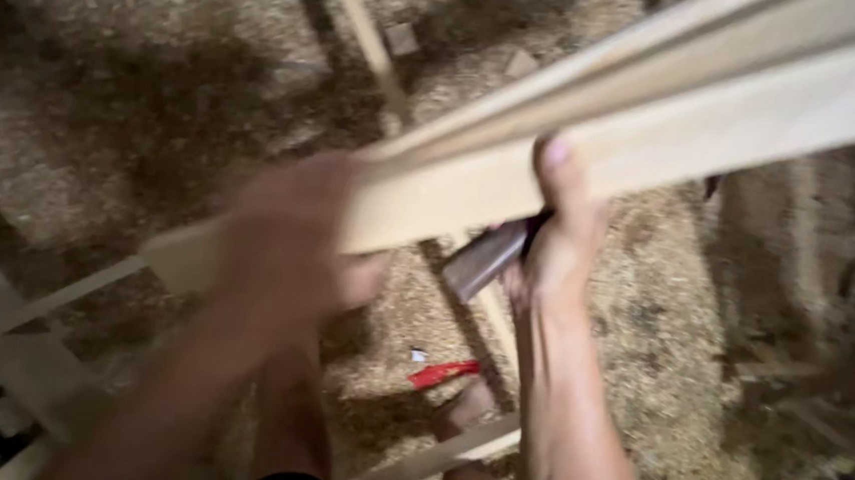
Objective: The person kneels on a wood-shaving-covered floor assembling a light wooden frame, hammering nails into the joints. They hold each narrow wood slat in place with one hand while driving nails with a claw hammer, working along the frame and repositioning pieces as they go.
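Observation:
A long pale wooden plank (717,110) runs from upper right down to the lower left, tilted across the view. My right hand (558,239) grips its lower edge, thumb pressed up on the face, and also holds a dark-handled tool (486,259) under the plank. My left hand (292,236) is blurred by motion and lies over the plank's lower left part; whether its fingers close round the wood is unclear.
The floor is covered in sawdust and wood shavings (643,315). A thin wooden strip (367,35) lies on it, and another batten (432,461) crosses below. A small red object (443,373) lies in the shavings. My foot (466,413) shows beneath.

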